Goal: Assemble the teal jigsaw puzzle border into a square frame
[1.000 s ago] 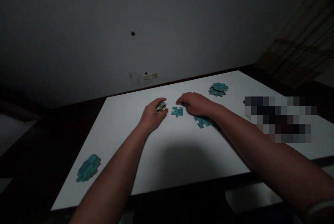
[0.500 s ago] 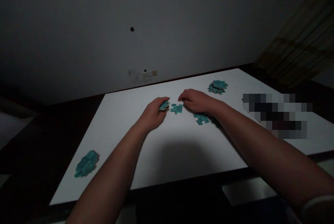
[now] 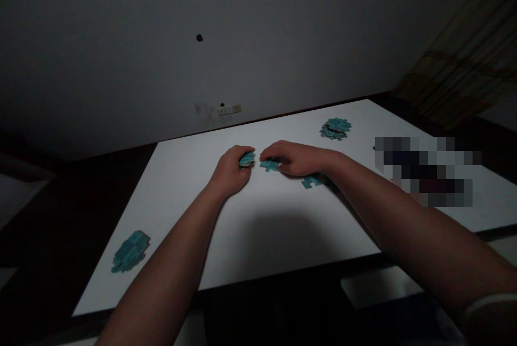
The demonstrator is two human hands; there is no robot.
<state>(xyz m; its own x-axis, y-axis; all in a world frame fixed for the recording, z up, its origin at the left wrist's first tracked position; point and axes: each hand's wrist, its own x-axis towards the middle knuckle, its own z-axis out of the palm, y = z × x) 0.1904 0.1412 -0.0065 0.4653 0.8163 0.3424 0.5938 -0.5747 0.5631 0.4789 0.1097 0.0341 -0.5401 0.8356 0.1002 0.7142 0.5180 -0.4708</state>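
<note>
Near the middle of the white table (image 3: 250, 227), my left hand (image 3: 233, 171) is closed round a small stack of teal puzzle pieces (image 3: 246, 160), whose layered edges show between thumb and fingers. Just to its right, my right hand (image 3: 301, 157) curls over a single teal puzzle piece (image 3: 270, 164), fingers at its far side and thumb at its near right. Part of that piece is hidden under the fingers. Another teal puzzle piece (image 3: 311, 181) lies below my right wrist, partly covered by the forearm.
A heap of teal puzzle pieces (image 3: 131, 252) lies at the table's near left corner, beside my left forearm. A second heap (image 3: 336, 128) sits toward the far right. On the right side a blurred-out patch (image 3: 424, 171) hides something. Behind the table stands a wall with a socket (image 3: 229, 110).
My right hand has moved left, from beside the single puzzle piece to over it. My left hand still holds its stack. The whole view has shifted slightly.
</note>
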